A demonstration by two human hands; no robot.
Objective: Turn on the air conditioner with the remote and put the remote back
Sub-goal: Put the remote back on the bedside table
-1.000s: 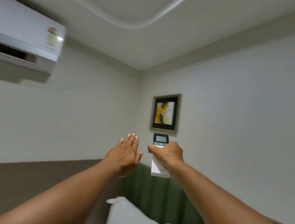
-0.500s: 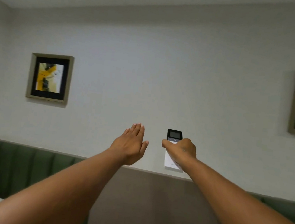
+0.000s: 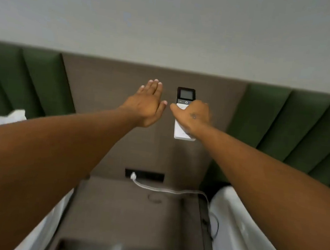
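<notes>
My right hand (image 3: 194,117) grips a white remote (image 3: 185,95) with a dark screen and a power button at its top. The remote points up and away, held in front of the brown wall panel. Its lower end (image 3: 180,132) shows below my wrist. My left hand (image 3: 147,103) is stretched out flat just left of the remote, fingers together, holding nothing. The air conditioner is out of sight.
A brown nightstand (image 3: 129,213) stands below between two white beds (image 3: 249,247). A white charger plug (image 3: 133,176) sits in a black socket strip, its cable (image 3: 169,191) trailing right across the top. Green padded headboards (image 3: 295,129) flank the panel.
The view has swung from the air conditioner and framed pictures down to the nightstand. Both arms stay outstretched and my right hand keeps its grip on the remote.
</notes>
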